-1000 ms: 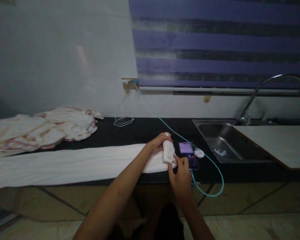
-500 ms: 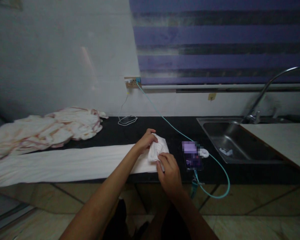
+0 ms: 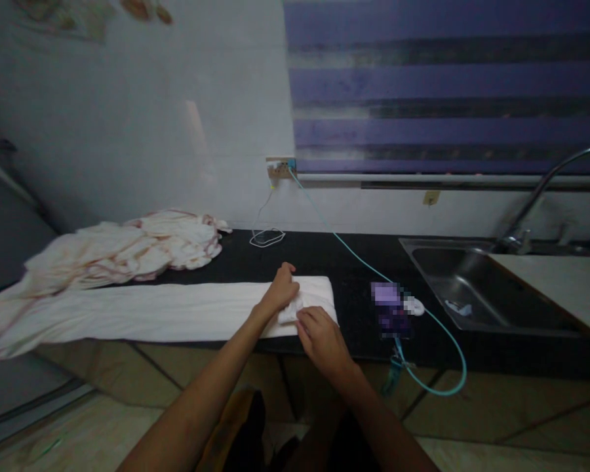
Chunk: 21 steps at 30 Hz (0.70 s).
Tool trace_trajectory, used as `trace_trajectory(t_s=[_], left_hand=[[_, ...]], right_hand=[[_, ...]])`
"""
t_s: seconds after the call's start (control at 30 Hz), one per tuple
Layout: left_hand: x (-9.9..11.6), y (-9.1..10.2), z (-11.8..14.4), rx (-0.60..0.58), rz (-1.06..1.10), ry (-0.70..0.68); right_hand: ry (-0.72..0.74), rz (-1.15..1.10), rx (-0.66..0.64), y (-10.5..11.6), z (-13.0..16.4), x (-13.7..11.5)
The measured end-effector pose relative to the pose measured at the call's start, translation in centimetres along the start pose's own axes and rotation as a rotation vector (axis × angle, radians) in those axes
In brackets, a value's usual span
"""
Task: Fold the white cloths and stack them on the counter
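Observation:
A long white cloth (image 3: 142, 311) lies stretched along the black counter (image 3: 354, 262), folded into a narrow strip. Its right end is turned over into a small fold. My left hand (image 3: 281, 293) presses down on that folded end with fingers curled on the fabric. My right hand (image 3: 319, 333) sits just in front of it, pinching the near edge of the same fold. A phone (image 3: 391, 308) with a lit screen lies on the counter right of both hands.
A crumpled white and pink cloth heap (image 3: 122, 249) lies at the back left. A teal cable (image 3: 437, 334) runs from a wall socket (image 3: 280, 168) to the phone. A steel sink (image 3: 476, 288) with a tap and a white board (image 3: 565, 282) are at right.
Both hands moved left along the cloth with its end, rolling or folding it over; the fold now lies flatter under my hands. The camera view shifted left.

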<state>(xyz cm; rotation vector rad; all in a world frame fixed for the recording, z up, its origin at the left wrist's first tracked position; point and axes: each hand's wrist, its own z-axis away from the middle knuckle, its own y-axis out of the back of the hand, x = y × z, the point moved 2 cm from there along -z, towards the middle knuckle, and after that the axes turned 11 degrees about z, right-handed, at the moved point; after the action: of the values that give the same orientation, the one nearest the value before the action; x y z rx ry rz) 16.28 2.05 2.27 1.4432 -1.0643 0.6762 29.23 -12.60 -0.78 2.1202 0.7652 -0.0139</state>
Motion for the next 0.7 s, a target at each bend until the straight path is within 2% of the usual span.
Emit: trace_trajectory(t_s=[0.23,0.37,0.53,0.7], left_hand=[[-0.4,0.3,0.2,-0.14,-0.086,-0.225],[-0.4,1.7,-0.3,-0.171,-0.135,-0.257],[-1.4,2.9,0.0,-0.1,-0.244,-0.2],[-1.9,2.8,1.6,0.051,-0.425,0.009]], right_hand=[[0.066,-0.01,0.008,0.4,0.2,-0.1],[0.099,0.0,0.079,0.5,0.3,-0.3],[-0.159,0.064,0.257,0.3,0.6,0.4],[-0.363,0.109,0.15,-0.2,0.5,1.1]])
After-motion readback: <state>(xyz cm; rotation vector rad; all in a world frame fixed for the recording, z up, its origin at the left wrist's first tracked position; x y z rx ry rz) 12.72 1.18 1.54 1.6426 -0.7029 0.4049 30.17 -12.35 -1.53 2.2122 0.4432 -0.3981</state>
